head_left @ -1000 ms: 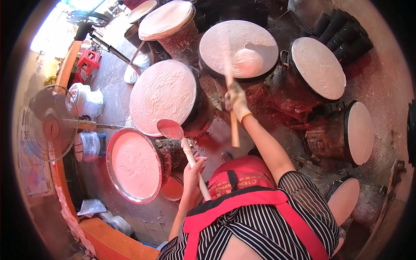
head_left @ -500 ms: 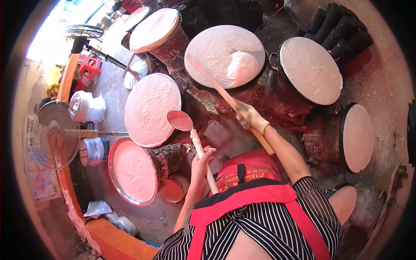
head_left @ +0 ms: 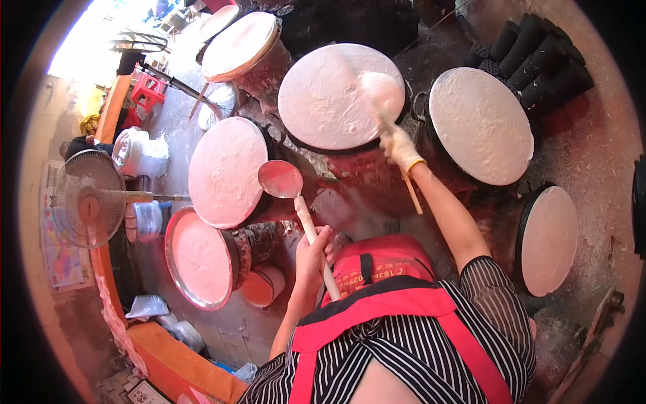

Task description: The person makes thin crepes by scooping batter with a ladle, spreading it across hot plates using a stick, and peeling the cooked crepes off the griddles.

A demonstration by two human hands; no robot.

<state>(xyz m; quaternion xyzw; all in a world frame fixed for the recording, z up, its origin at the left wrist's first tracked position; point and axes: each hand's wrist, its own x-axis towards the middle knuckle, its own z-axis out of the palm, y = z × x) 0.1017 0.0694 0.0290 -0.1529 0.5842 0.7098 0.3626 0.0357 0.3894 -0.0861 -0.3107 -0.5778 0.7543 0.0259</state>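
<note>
My left hand (head_left: 313, 256), bare, is closed around the pale handle of a ladle (head_left: 280, 179). The ladle's bowl is coated with pinkish-looking batter and hangs near the left round griddle. In a white glove with a yellow cuff, my right hand (head_left: 400, 147) grips a flat wooden stick (head_left: 412, 194) at the near edge of the middle griddle (head_left: 313, 101). The stick's far part is blurred by motion. Pale batter covers that griddle, and a thicker mound of batter (head_left: 380, 93) lies on its right side.
Around me stand more batter-covered griddles on drum stoves, including the right griddle (head_left: 481, 124) and left griddle (head_left: 225, 172). A wide basin of batter (head_left: 200, 259) sits at lower left. Beyond it is a fan (head_left: 87, 202). Black cylinders (head_left: 545, 64) are piled at upper right.
My right hand has moved up and slightly right, swinging the stick from the griddle's left side to its right. The mound looks smeared. My left hand and ladle have barely moved.
</note>
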